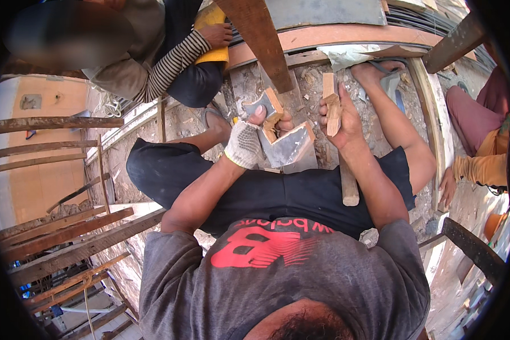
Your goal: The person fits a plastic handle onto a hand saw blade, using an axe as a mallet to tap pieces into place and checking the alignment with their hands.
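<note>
While the left hand (256, 130), in a white knitted glove (243, 146), grips a notched, grey-faced wooden block (289, 148) — between the spread legs (399, 124) — the bare right hand (347, 122) is curled around a narrow, pale-brown wooden piece (333, 116) near it. A rounded wooden stick (349, 186) crosses the black shorts (255, 192).

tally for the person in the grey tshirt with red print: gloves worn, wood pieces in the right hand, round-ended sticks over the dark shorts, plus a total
White glove, on the left hand: 1
Wood piece, in the bare right hand: 1
Round-ended stick, over the dark shorts: 1
Total: 3
</note>
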Available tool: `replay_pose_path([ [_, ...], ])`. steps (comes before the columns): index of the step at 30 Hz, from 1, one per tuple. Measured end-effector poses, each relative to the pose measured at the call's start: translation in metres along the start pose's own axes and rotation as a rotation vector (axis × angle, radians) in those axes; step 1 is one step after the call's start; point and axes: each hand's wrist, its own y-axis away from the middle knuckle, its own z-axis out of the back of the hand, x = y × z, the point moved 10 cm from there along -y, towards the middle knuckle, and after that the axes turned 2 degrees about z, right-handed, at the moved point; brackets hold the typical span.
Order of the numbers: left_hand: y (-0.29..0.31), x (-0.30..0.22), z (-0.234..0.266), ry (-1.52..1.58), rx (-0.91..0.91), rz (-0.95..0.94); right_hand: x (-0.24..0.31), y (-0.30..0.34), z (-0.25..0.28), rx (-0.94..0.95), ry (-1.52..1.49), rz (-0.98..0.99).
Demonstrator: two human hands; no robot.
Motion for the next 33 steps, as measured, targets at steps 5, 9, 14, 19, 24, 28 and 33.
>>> replay_pose_path([
  [5, 0.001, -0.031, -0.023, -0.120, 0.038, -0.104, 0.014, 0.003, -0.002, -0.164, 0.424, 0.109],
  [9, -0.016, -0.006, 0.023, -0.109, -0.118, -0.007, 0.019, 0.000, -0.002, -0.166, 0.368, 0.079],
  [14, -0.039, 0.020, 0.051, 0.011, -0.184, 0.099, 0.017, -0.001, -0.009, -0.117, 0.411, 0.039],
  [19, -0.043, 0.029, 0.050, -0.005, -0.170, 0.128, 0.012, -0.002, -0.003, -0.100, 0.472, 0.022],
  [24, -0.052, 0.039, 0.066, -0.006, -0.208, 0.139, 0.000, -0.001, -0.010, 0.000, 0.468, -0.033],
  [28, -0.044, 0.042, 0.049, 0.042, -0.215, 0.214, -0.014, 0.010, -0.033, 0.100, 0.493, -0.059],
  [33, -0.037, 0.036, 0.039, -0.014, -0.221, 0.195, -0.018, 0.016, -0.049, 0.152, 0.653, -0.009],
])
